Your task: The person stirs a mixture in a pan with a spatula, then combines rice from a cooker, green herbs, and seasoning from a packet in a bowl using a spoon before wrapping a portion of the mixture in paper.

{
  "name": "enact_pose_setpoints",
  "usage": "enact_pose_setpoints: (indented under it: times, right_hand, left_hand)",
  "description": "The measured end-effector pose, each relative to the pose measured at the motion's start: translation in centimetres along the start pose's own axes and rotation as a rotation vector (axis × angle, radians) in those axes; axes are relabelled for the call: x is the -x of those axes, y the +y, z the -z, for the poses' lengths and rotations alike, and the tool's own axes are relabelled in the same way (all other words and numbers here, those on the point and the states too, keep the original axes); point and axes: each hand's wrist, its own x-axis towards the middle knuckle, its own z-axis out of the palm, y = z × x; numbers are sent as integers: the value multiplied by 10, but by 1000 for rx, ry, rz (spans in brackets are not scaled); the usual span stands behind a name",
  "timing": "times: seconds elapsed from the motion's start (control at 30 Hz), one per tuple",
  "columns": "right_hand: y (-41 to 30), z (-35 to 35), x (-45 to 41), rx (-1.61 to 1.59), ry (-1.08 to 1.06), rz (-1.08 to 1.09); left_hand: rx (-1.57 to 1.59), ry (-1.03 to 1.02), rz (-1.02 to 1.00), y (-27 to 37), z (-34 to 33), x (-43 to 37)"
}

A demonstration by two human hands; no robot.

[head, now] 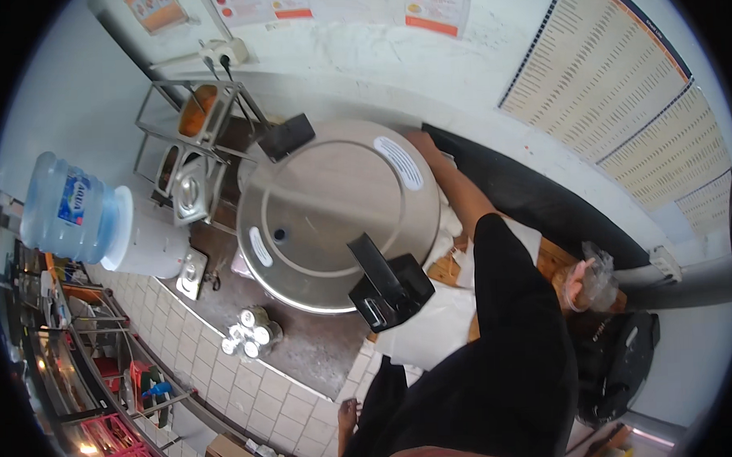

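Observation:
A large round steel cooker (332, 211) with a flat-topped lid stands on the dark counter before me. Black handles (392, 291) jut from two sides of it, and a small dark vent hole (279, 234) is in the lid. My right hand (422, 147) reaches round the cooker's wall side. Its fingers are hidden behind the rim, so a grip cannot be made out. Beneath that arm are white paper sheets (427, 323) on a wooden surface. Low beside my body hangs my left hand (347, 415), its fingers loosely curled and slightly apart, with nothing visible in it.
A steel rack (188, 83) holds pans, one with orange food (197, 113). Left of it stands a water dispenser (145, 236) with an upturned bottle (69, 205). Wrapped cans (252, 334) and a steel lid (192, 272) lie near the counter edge. A black appliance (615, 365) is at right.

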Motion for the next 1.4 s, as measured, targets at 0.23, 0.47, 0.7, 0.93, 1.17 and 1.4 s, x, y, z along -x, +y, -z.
enact_pose_setpoints:
  times: [0.23, 0.47, 0.7, 0.93, 1.17, 1.4]
  right_hand:
    - [62, 92, 110, -111, 76, -238]
    - [35, 180, 338, -528, -9, -626]
    - [-14, 122, 529, -550, 313, -661]
    - [-44, 79, 601, -646, 614, -812]
    - [-38, 55, 619, -738, 706, -846]
    - [-30, 53, 624, -748, 749, -847]
  left_hand:
    - [-332, -215, -411, 59, -11, -60]
    - [-644, -568, -662, 217, -113, -49]
    - [-321, -1069, -591, 304, -346, -15]
    - [-104, -1195, -252, 288, -450, 14]
    - [4, -1121, -286, 275, -449, 32]
    - [69, -1100, -413, 275, -451, 27]
